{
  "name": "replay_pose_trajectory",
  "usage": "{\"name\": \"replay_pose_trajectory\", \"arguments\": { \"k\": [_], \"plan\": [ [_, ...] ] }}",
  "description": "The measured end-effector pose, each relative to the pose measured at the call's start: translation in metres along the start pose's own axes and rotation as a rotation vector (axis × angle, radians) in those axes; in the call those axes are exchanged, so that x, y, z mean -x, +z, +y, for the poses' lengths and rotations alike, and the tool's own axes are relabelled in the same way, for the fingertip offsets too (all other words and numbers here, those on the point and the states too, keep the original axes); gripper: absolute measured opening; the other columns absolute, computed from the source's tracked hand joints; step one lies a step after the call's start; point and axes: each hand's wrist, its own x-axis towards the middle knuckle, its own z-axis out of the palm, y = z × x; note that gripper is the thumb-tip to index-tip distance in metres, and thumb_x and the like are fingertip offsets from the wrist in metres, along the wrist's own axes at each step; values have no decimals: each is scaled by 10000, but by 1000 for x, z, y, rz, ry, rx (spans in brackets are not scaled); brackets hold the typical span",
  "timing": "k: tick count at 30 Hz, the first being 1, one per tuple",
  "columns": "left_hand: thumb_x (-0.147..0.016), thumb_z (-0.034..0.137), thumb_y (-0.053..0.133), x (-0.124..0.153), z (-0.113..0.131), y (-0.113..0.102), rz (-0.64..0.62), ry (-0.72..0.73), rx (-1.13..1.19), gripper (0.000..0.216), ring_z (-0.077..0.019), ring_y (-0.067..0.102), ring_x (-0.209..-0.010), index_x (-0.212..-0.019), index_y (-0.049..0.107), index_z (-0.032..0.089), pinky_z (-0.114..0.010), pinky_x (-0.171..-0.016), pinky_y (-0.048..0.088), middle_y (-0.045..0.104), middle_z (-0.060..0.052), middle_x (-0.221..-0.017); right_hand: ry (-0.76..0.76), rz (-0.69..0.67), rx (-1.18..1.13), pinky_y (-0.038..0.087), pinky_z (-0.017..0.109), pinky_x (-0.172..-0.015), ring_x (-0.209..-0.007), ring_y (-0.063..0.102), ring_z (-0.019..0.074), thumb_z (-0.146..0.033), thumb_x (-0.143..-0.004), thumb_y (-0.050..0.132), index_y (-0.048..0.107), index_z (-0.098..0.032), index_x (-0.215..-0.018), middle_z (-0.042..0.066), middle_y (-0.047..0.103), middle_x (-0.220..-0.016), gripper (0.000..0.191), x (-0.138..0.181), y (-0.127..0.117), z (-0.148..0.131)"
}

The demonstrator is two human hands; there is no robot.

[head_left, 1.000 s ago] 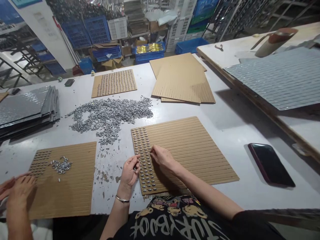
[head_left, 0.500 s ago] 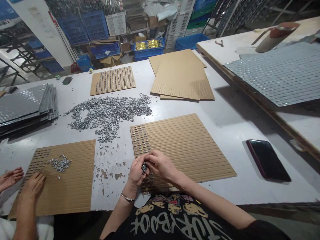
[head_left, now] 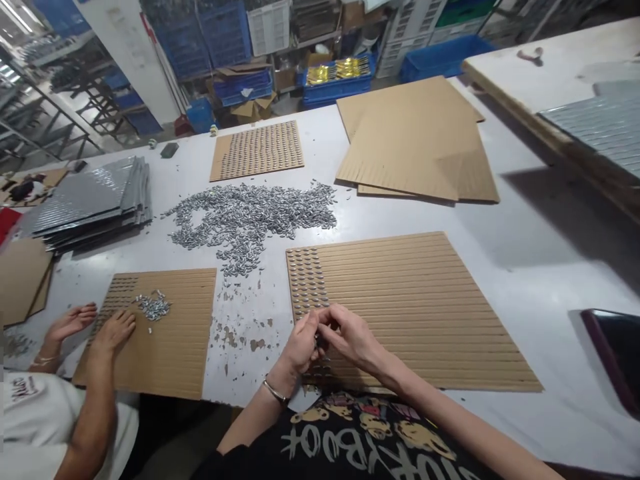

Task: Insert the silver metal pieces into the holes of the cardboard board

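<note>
My left hand (head_left: pixel 301 345) is curled round several small grey spindle-shaped metal pieces (head_left: pixel 319 341), mostly hidden by the fingers. Against it, the fingers of my right hand (head_left: pixel 350 335) are pinched together; whatever is between them is hidden. Both hands are over the lower left part of a grooved cardboard sheet (head_left: pixel 410 307). Rows of the same grey pieces (head_left: pixel 306 277) sit in the grooves along its left side. A large loose heap of these pieces (head_left: pixel 260 213) lies on the table beyond.
At left, a co-worker's hands (head_left: pixel 114 330) work on another grooved cardboard sheet (head_left: pixel 175 353) with a small pile of pieces (head_left: pixel 153 305). Farther back are a filled sheet (head_left: pixel 260 150), plain cardboard sheets (head_left: pixel 410 147) and a silvery stack (head_left: pixel 95 200). A phone (head_left: pixel 617 353) lies right.
The camera view has swung left, so things sit farther right in the picture. My hands stay together at the sheet's left side. The co-worker's hands remain over their sheet.
</note>
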Motion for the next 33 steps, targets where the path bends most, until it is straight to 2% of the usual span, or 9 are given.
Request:
{"name": "replay_pose_trajectory", "arguments": {
  "k": [3,7,10,13,17,21,25,27,33],
  "plan": [
    [-829,426,603,0,6,-5,108,-70,275,304,-48,394,-438,-839,612,123,-168,-345,182,538,-10,-646,64,38,-46,437,269,-592,-629,563,162,-347,-883,510,546,-216,-809,14,628,-707,155,3,-4,3],
    [-786,193,643,6,10,-13,119,-171,593,105,-78,510,-613,-787,589,103,-157,-461,359,560,-59,-755,84,89,-39,460,281,-614,-653,580,175,-378,-868,520,587,-208,-846,32,648,-731,183,5,-17,11],
    [-770,230,681,15,5,-18,92,-87,504,189,-60,471,-561,-898,603,115,-155,-427,329,552,-33,-760,46,84,17,477,311,-713,-767,615,197,-344,-883,490,644,-200,-909,63,683,-856,212,6,-27,22],
    [-776,350,687,20,-3,-23,92,6,290,318,-41,387,-459,-995,567,153,-152,-370,237,542,11,-699,51,87,116,465,303,-702,-746,612,190,-296,-885,479,650,-192,-919,59,679,-845,203,6,-30,35],
    [-778,448,665,19,-5,-26,163,72,117,333,-59,447,-468,-914,511,187,-154,-377,258,589,6,-703,54,64,272,434,283,-686,-722,582,180,-235,-903,466,616,-178,-863,48,645,-789,166,-1,-21,45],
    [-733,471,703,13,0,-29,208,93,118,370,-44,433,-469,-881,561,164,-155,-373,243,561,13,-693,81,24,375,415,260,-729,-799,588,176,-174,-916,469,615,-179,-856,58,650,-841,158,-11,-8,44],
    [-728,404,720,9,3,-35,198,98,205,392,-68,502,-571,-1001,615,142,-176,-451,349,583,-18,-768,159,-18,479,386,248,-692,-779,589,174,-161,-914,478,610,-188,-856,52,654,-835,147,-15,-5,40],
    [-738,368,710,7,4,-37,183,103,199,374,-72,502,-567,-1019,594,151,-180,-443,337,612,-29,-789,193,-13,494,372,249,-669,-751,584,172,-175,-918,480,593,-187,-853,46,649,-814,131,-15,-6,38],
    [-765,394,683,-2,6,-37,195,123,165,295,-62,471,-506,-882,508,186,-167,-406,287,638,-14,-755,238,-43,514,350,265,-658,-775,572,188,-239,-950,470,561,-190,-833,67,638,-842,156,-16,-4,37]
  ]
}}
